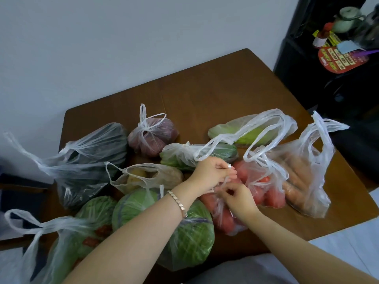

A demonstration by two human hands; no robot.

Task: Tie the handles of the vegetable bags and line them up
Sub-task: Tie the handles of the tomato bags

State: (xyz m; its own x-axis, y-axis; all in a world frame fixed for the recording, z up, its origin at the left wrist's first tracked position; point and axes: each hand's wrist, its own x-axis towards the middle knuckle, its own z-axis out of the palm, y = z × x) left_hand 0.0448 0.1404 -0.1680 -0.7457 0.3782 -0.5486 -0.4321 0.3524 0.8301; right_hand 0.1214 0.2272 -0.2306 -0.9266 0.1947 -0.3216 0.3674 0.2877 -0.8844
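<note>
Several thin clear plastic bags of vegetables lie on a brown wooden table (215, 95). My left hand (209, 174) and my right hand (239, 198) both pinch the twisted white handles of a bag of red tomatoes (224, 219) near the table's front. A second tomato bag (264, 191) lies just right of it with loose handles. A carrot bag (301, 177) stands open at the right. A purple onion bag (152, 138) at the back has its handles knotted. The cabbage bag (190, 236) lies under my left forearm.
Other bags: dark greens (90, 160) at left, potatoes (143, 177), cucumber (205, 155), pale napa cabbage (250, 132), and a green-vegetable bag (75, 238) at the front left. A black cabinet (320, 78) with jars stands right of the table. The white wall runs behind.
</note>
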